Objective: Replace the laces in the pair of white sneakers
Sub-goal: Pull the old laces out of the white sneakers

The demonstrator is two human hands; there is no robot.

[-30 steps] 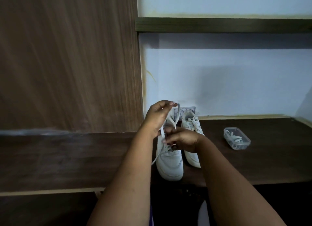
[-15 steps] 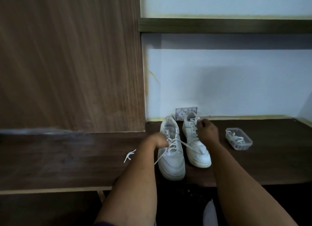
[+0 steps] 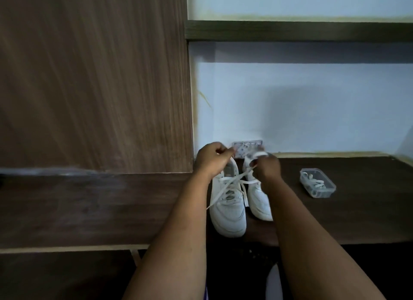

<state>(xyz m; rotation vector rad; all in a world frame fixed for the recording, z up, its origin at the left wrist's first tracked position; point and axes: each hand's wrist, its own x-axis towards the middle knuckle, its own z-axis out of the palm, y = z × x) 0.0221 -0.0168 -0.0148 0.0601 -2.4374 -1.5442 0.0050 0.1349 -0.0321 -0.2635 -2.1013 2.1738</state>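
Two white sneakers stand side by side on the dark wooden shelf [image 3: 357, 210], toes toward me. The left sneaker [image 3: 228, 214] has a white lace [image 3: 231, 181] running loosely across its upper part. My left hand [image 3: 212, 160] is above its heel end, fingers curled and pinching one lace end. My right hand [image 3: 267, 167] hovers over the right sneaker [image 3: 260, 201], pinching the other lace strand, and hides most of that shoe's top. The two strands cross between my hands.
A small clear plastic box [image 3: 317, 183] with white laces inside sits on the shelf to the right. A patterned card [image 3: 245, 149] leans on the wall behind the shoes. A tall wooden panel [image 3: 96, 76] rises at left; a higher shelf [image 3: 290, 31] spans above.
My left hand rose from low beside the left sneaker to above its heel end. My right hand shifted slightly left. The lace strands now cross between both hands.
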